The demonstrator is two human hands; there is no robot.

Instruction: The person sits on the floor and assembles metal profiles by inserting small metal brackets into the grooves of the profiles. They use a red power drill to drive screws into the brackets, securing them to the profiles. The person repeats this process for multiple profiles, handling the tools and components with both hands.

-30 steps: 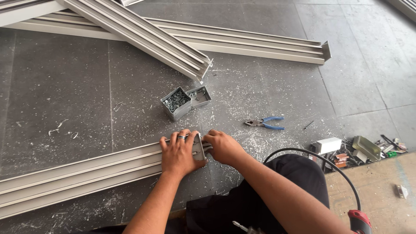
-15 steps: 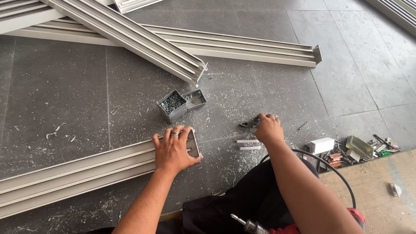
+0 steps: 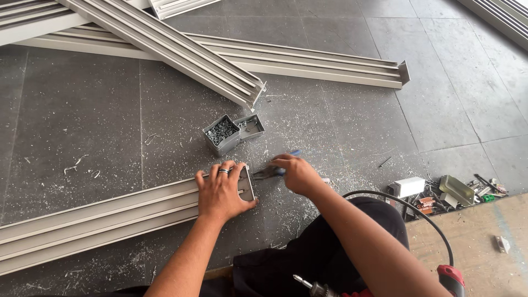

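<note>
Aluminium rail (image 3: 110, 214) is lying under the left hand (image 3: 223, 190), pressing flat with fingers spread; the right hand (image 3: 297, 173), just beside, is gripping blue-handled pliers (image 3: 272, 170).

Soft, even daylight, faint shadows, sharp focus except motion blur on the right hand (image 3: 297, 173).

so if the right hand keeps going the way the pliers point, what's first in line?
Likely the end plate of the aluminium rail. The right hand holds blue-handled pliers, nose aimed left at that plate, which the left hand pins to the floor. The remaining gap is hard to judge.
</note>
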